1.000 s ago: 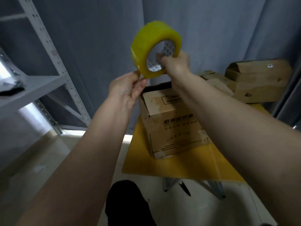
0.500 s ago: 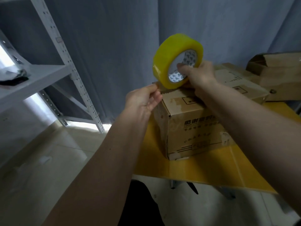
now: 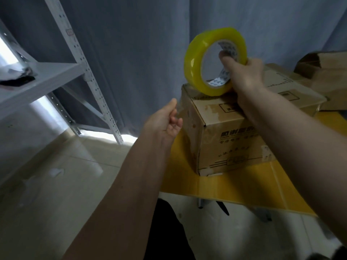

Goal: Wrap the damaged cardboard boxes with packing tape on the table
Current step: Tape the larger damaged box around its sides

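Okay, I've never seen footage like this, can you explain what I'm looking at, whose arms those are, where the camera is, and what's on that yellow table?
There is no machine here. A person wears a camera on the head, so you look down along their own two arms. The right hand grips a yellow tape roll, fingers through its middle, the roll resting on the near box. The left hand pinches what looks like the clear loose end of the tape beside that box. The box sits on a yellow table. More cardboard boxes lie behind it. A grey shelf rack stands at the left, before a grey curtain.
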Tool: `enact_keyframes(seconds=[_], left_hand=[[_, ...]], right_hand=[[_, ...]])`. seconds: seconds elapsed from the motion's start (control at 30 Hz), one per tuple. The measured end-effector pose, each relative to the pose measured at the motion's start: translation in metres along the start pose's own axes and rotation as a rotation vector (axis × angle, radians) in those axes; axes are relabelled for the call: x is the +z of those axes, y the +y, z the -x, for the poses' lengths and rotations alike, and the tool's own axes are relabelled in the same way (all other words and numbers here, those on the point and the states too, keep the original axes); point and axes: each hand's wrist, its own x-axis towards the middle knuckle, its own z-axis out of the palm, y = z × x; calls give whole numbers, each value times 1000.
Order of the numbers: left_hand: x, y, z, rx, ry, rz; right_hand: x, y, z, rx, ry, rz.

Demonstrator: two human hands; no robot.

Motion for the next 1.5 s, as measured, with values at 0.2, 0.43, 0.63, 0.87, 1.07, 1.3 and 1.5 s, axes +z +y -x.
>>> enact_keyframes(seconds=[0.2, 0.43, 0.63, 0.87, 1.07, 1.3, 1.5], left_hand=[[12, -17, 1, 54, 69, -22], [23, -13, 5, 194, 76, 90], [29, -13, -1, 215, 120, 80], [26, -20, -12, 212, 132, 95], [25, -34, -19, 253, 130, -48], [20, -60, -34, 298, 161, -479], [-3, -80, -44, 150, 233, -717]], right_hand=[[-3, 3, -5, -51, 55, 43], [-5, 3, -3, -39, 58, 9], [-5, 5, -5, -36, 38, 14], [-2, 4, -7, -49, 31, 94], [0, 5, -6, -64, 10, 126], [0, 6, -8, -53, 38, 133], [-1, 5, -8, -20, 39, 137]])
